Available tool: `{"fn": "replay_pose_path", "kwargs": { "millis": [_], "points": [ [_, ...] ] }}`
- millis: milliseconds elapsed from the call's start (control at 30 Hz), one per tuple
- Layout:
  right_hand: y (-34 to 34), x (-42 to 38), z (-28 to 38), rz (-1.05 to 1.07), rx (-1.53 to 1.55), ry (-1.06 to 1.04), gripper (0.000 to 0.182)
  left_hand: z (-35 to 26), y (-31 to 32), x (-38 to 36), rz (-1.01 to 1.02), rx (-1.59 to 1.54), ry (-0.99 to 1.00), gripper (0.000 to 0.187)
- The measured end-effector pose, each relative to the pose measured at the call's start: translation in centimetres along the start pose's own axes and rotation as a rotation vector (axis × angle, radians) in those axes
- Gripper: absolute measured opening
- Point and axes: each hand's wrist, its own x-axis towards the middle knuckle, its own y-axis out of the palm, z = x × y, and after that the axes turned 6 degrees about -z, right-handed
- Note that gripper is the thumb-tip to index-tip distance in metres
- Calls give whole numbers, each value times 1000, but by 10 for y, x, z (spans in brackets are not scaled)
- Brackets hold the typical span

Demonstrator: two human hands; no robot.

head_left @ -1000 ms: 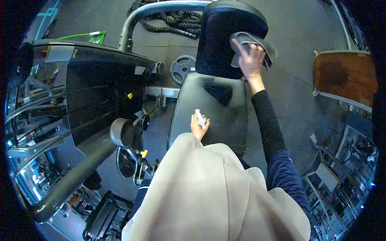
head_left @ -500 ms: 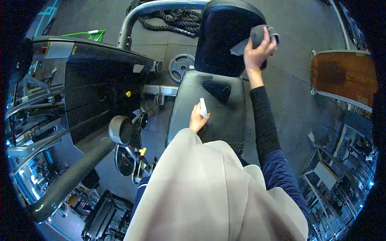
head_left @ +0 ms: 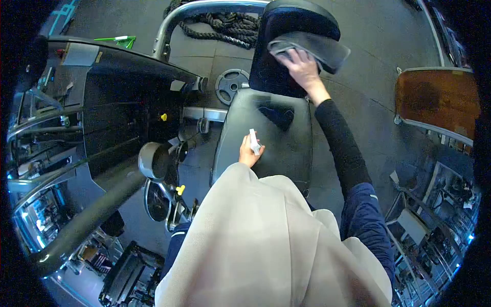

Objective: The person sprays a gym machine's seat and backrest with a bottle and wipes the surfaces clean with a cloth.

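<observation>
My right hand (head_left: 304, 70) presses a grey cloth (head_left: 327, 49) against the black backrest pad (head_left: 294, 23) of an exercise machine. The cloth is spread across the pad, and its right end sticks out past the pad's edge. Over the dark seat pad (head_left: 276, 148), my left hand (head_left: 248, 153) is closed around a small white object (head_left: 254, 142). Only its narrow white part shows, so I cannot make out what kind it is.
A weight plate (head_left: 222, 92) and a coiled black rope (head_left: 222, 30) are beyond the seat. Machine frame and a padded roller (head_left: 153, 156) stand on the left. A brown board (head_left: 434, 100) lies at the right. Pale fabric (head_left: 255, 235) covers my front.
My right hand has swept left across the backrest. The bunched cloth is now spread out beneath it. My left hand has barely moved, its white object tilting slightly.
</observation>
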Motion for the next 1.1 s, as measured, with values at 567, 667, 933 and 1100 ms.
{"fn": "replay_pose_path", "kwargs": {
  "millis": [567, 667, 933, 1100],
  "points": [
    [-122, -185, -98, -82, 385, 903, 70, -2, 33, -21, -189, 70, -65, 45],
    [-121, -117, -98, -196, 378, 616, 69, -18, 57, -25, -310, 30, -124, 42],
    [-72, 67, -74, -403, 523, -108, 40, -87, 181, -103, -477, -37, -216, 39],
    [-33, 42, -57, -290, 357, -280, 25, -100, 226, -131, -492, 44, -187, 43]
  ]
}}
